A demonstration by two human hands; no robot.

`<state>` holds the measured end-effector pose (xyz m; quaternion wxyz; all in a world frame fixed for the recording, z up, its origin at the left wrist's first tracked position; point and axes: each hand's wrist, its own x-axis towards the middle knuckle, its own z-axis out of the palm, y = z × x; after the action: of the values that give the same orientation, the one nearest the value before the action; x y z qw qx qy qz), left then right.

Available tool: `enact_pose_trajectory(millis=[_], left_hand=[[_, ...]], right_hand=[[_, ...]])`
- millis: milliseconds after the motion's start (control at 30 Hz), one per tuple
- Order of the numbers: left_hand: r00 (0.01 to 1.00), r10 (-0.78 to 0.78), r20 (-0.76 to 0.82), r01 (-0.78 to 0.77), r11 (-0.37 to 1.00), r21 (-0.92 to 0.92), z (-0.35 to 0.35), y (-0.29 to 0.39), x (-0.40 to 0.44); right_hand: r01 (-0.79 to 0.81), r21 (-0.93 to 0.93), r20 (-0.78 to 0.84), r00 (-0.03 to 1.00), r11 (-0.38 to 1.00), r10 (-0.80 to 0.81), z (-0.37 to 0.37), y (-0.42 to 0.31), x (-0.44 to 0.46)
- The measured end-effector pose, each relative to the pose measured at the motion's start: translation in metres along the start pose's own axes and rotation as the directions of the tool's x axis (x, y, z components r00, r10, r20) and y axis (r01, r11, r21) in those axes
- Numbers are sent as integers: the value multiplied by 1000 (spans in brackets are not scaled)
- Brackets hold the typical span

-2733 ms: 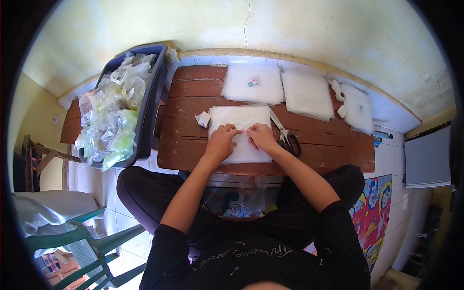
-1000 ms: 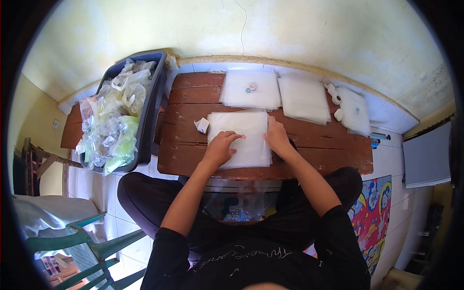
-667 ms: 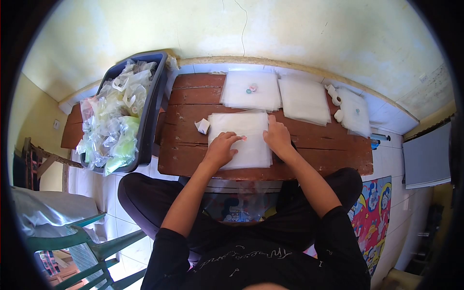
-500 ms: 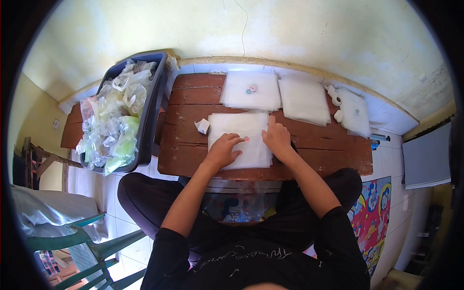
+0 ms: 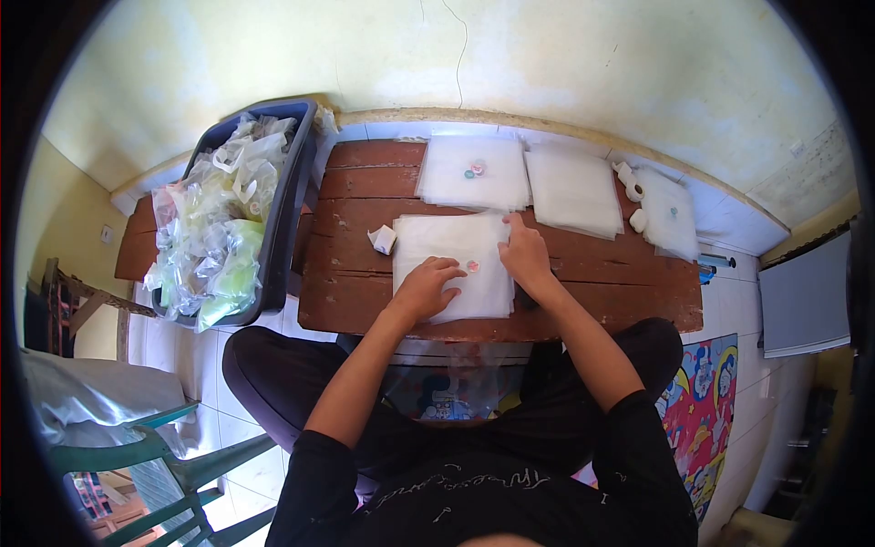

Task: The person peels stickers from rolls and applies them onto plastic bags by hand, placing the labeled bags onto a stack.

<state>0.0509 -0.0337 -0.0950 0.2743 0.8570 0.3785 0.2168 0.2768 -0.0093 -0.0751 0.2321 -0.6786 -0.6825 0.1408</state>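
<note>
In front of me lies a stack of clear plastic bags (image 5: 428, 237) with a small round reddish sticker (image 5: 472, 266) on top. My left hand (image 5: 427, 287) rests on the stack's lower left part, fingers apart, their tips just left of the sticker. At the upper right edge of the same stack is my right hand (image 5: 526, 256). Its index finger stretches to the corner and its thumb lies apart, lower on the edge. The curled fingers behind are partly hidden. Beside the stack's upper left corner sits a small crumpled white piece (image 5: 383, 240).
The brown wooden table (image 5: 355, 301) also bears a bag stack with round stickers (image 5: 456, 187), a plain stack (image 5: 574, 187) and a third stack (image 5: 670, 205). White rolls (image 5: 629, 182) stand between the last two. A dark tub (image 5: 290, 182) of filled plastic bags is at left.
My left fingers have drawn back slightly left, off the sticker, which now shows whole. The right thumb has shifted up along the stack's edge, nearer the corner.
</note>
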Motion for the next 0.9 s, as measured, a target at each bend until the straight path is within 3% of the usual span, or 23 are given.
enact_pose_trajectory(millis=[67, 133, 167, 233, 267, 333, 367, 433, 467, 533, 567, 633, 767, 833, 867, 900], left_hand=[[997, -16, -70, 15, 1000, -11, -2, 3, 1], [990, -32, -137, 29, 999, -22, -4, 7, 3], [961, -87, -263, 64, 994, -94, -4, 8, 5], [891, -180, -416, 94, 971, -219, -5, 8, 8], [891, -180, -416, 93, 971, -219, -6, 8, 10], [830, -463, -312, 246, 805, -540, -8, 8, 12], [830, -461, -313, 244, 806, -540, -5, 5, 12], [813, -553, -179, 272, 634, -724, 0, 0, 13], [814, -552, -180, 271, 635, -723, 3, -2, 12], [783, -614, 102, 385, 349, -854, 0, 8, 11], [783, -613, 100, 383, 350, -855, -2, 12, 10], [842, -441, 310, 393, 108, -913, -4, 18, 7], [878, -358, 317, 371, 90, -924, 0, 20, 5], [892, -425, 156, 252, 178, -951, 4, 12, 8], [893, -423, 155, 251, 181, -951, 3, 7, 9], [878, -466, 110, 244, 238, -940, 0, 4, 9]], right_hand=[[51, 103, -10, 999, 993, -50, -11, -8, 4], [9, 382, -18, 1000, 924, -2, -28, -25, 5], [9, 382, -20, 1000, 924, -1, -31, -26, 8], [-33, 760, 24, 999, 649, 22, -35, -28, 12], [-32, 760, 23, 999, 649, 22, -38, -29, 13], [-9, 926, 14, 1000, 378, -11, -50, -37, 13], [-7, 926, 12, 1000, 379, -11, -55, -41, 11], [-5, 989, 6, 1000, 148, -9, -64, -51, 7], [-3, 989, 5, 1000, 147, -9, -65, -49, 8], [9, 1000, -10, 999, -17, -43, -66, -46, 8], [11, 1000, -12, 999, -17, -45, -67, -45, 8], [12, 995, -11, 1000, -95, 8, -73, -50, 7], [27, 997, -27, 1000, -76, -5, -70, -37, 12], [54, 995, -55, 998, 84, 9, -68, -27, 15], [57, 995, -58, 998, 83, 8, -67, -22, 17], [-30, 972, 9, 996, 233, 94, -66, -19, 18]])
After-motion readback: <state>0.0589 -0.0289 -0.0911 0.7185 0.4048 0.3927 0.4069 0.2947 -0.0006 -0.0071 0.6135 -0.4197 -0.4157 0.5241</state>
